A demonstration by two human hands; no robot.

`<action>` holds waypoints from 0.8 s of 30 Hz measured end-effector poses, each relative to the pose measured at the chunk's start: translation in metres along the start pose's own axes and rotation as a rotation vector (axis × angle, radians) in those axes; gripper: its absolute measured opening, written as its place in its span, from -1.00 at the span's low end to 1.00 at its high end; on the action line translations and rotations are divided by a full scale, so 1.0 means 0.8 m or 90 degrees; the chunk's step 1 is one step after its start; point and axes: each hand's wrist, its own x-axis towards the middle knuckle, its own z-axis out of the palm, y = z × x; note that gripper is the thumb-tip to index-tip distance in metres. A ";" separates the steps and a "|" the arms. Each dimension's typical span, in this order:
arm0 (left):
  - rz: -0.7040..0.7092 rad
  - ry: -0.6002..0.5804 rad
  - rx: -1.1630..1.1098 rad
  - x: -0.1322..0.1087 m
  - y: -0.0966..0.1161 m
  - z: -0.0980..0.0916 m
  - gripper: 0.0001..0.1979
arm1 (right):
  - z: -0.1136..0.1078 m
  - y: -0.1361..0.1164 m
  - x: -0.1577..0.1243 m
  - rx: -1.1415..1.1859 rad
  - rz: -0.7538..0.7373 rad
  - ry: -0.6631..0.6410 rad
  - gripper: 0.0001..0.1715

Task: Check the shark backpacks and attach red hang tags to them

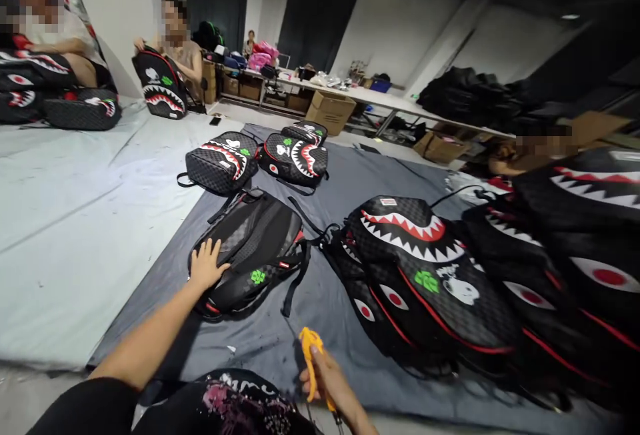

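A black checkered backpack (250,248) lies in front of me, its strap side up, with a green patch near the lower right. My left hand (207,267) rests on the left part of that bag, fingers spread. Low in the view, my right hand (327,381) is closed around an orange-handled tool (311,348), apart from the bag. A dark thin end of the tool shows below the hand; its exact kind is unclear.
To the right, shark-mouth backpacks (400,248) are piled up. More backpacks (220,161) lie farther ahead on the grey cloth (165,301). One person (193,61) holds a backpack upright; another sits far left. Behind stand a long table (380,98) and a cardboard box (330,111).
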 end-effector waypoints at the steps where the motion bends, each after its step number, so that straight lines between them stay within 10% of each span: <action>1: 0.004 -0.010 0.045 -0.010 -0.011 -0.004 -0.29 | -0.016 -0.011 -0.006 0.024 0.000 0.046 -0.26; 5: 0.009 -0.086 0.212 -0.052 -0.043 -0.039 -0.40 | -0.042 -0.056 -0.034 0.057 -0.074 0.090 -0.22; 9: -0.041 -0.020 0.223 -0.066 -0.019 -0.046 -0.44 | -0.007 -0.094 -0.042 -0.068 -0.178 -0.034 -0.25; 14: -0.145 -0.013 -0.157 -0.047 0.002 -0.032 -0.57 | 0.028 -0.143 -0.012 -0.243 -0.249 -0.132 -0.38; 19: -0.455 -0.210 -0.624 -0.054 -0.039 -0.062 -0.42 | 0.036 -0.229 0.038 -0.384 -0.241 -0.083 -0.44; 24: -0.570 -0.235 -0.692 -0.048 -0.053 -0.057 -0.44 | 0.096 -0.278 0.054 -0.630 -0.275 -0.067 -0.44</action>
